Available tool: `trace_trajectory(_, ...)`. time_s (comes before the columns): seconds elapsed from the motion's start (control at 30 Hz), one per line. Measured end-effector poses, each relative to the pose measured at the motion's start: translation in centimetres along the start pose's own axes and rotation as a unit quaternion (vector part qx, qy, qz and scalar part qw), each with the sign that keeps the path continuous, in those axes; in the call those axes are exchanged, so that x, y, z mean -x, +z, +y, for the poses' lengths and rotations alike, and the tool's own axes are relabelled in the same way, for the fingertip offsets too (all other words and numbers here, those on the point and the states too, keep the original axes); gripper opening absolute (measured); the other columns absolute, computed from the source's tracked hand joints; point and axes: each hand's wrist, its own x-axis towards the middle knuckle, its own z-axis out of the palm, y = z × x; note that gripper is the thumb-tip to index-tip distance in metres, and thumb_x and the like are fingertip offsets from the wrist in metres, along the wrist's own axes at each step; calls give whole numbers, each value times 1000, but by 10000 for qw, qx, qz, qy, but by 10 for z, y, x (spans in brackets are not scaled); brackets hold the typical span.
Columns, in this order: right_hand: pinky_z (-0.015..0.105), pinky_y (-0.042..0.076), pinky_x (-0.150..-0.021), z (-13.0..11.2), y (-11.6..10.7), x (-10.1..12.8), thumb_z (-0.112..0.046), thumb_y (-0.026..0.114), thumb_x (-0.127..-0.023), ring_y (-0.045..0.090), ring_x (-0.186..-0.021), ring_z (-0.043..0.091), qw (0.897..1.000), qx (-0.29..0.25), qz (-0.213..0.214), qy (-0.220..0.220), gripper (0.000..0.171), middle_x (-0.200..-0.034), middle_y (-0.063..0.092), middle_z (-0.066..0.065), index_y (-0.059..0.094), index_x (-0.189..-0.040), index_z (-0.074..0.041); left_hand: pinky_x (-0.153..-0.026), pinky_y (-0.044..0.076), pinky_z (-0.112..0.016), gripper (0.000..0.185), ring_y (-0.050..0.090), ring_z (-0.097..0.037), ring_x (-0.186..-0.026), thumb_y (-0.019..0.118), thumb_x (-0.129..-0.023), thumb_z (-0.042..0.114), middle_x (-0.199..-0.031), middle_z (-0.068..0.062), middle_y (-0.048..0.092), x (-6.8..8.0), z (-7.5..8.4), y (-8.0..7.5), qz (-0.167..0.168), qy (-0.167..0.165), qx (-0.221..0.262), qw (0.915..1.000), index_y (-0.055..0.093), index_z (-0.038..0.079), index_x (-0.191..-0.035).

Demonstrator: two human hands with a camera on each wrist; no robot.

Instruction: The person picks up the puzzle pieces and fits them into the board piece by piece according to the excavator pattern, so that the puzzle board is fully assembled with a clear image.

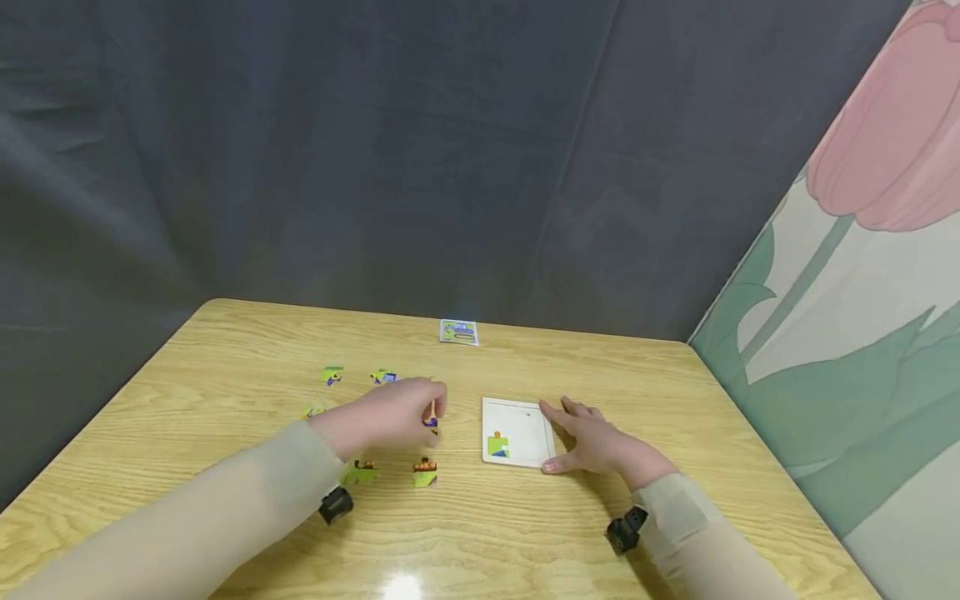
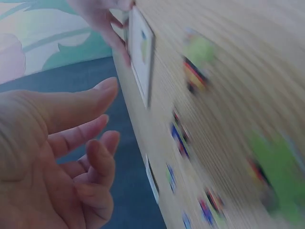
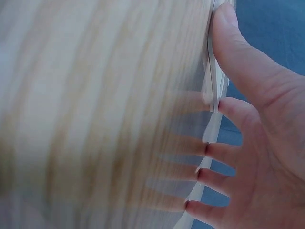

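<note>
Head view shows my right hand (image 1: pixel 600 442) flat on the wooden table (image 1: pixel 225 375), fingers straight and touching the right edge of the white puzzle tray (image 1: pixel 525 417), thumb against its near corner. One green piece (image 1: pixel 498 446) sits in the tray's near-left corner. My left hand (image 1: pixel 393 415) is just left of the tray, fingertips pinching a small purple puzzle piece (image 1: pixel 430 421) above the tabletop. More loose pieces lie left of the tray: two green-and-orange ones (image 1: pixel 424 472) nearer to me, others (image 1: pixel 332 375) farther back. A small printed card (image 1: pixel 458 332) lies beyond the tray at the table's far edge. My left wrist view is blurred; the pinched piece does not show there.
</note>
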Motion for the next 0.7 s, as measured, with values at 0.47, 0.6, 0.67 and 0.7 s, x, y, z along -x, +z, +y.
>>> trace_trajectory(0.47, 75, 21, -99, 0, 1, -4, -55, 75, -77, 14, -139, 57, 10000, 59, 0, -65, 102, -158, 15, 28, 26, -157, -17, -65, 39, -38, 36, 47, -18, -70, 88, -73, 13, -78, -3, 53, 79, -59, -2, 9, -581, 471, 9972, 59, 15, -94)
trace_trajectory(0.6, 75, 22, -98, 0, 1, -4, -55, 75, -76, 14, -138, 58, 10000, 37, -10, -90, 102, -157, 16, 29, 27, -157, -17, -63, 39, -38, 37, 46, -19, -69, 87, -72, 11, -78, -4, 51, 83, -59, 2, -10, -581, 651, 9962, 58, 14, -95)
trace_trajectory(0.67, 75, 22, -99, 0, 1, -4, -54, 76, -76, 14, -138, 58, 9999, 34, -13, -97, 102, -157, 16, 29, 27, -157, -16, -64, 39, -38, 37, 46, -19, -69, 87, -72, 10, -78, -4, 51, 83, -60, 4, -8, -616, 670, 9958, 58, 14, -94)
trace_trajectory(0.7, 75, 23, -99, 0, 1, -4, -54, 76, -76, 14, -138, 59, 9999, 34, -14, -102, 102, -157, 16, 29, 27, -157, -16, -65, 39, -38, 36, 46, -19, -70, 87, -72, 10, -79, -3, 51, 82, -60, 5, -7, -635, 673, 9957, 58, 14, -93)
